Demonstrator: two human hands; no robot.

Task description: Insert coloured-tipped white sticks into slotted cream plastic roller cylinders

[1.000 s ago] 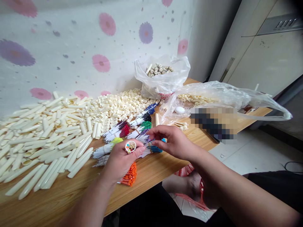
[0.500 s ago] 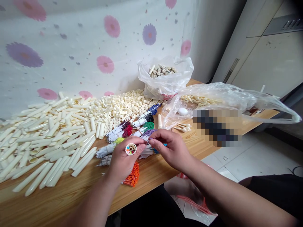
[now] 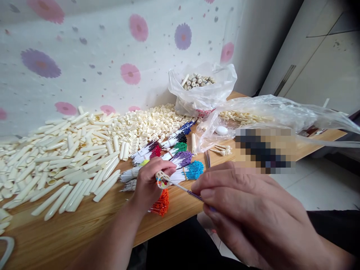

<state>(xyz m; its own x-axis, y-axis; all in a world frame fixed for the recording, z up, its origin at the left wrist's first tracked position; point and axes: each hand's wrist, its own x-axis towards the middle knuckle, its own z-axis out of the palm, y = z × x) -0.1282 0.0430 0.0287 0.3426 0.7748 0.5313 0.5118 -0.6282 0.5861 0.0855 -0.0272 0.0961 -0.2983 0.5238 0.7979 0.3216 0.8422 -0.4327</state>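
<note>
Conceivably, the purple refill (image 3: pixel 188 192) pinched in the right hand (image 3: pixel 247 210) could be bent or misfed at the cream holder (image 3: pixel 162 179) gripped by the left hand (image 3: pixel 149 183) above the table edge, if angled.

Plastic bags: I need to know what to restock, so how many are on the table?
2. One upright bag of cream parts stands at the back by the wall; a second bag lies on its side to its right. More may sit out of view.
</note>
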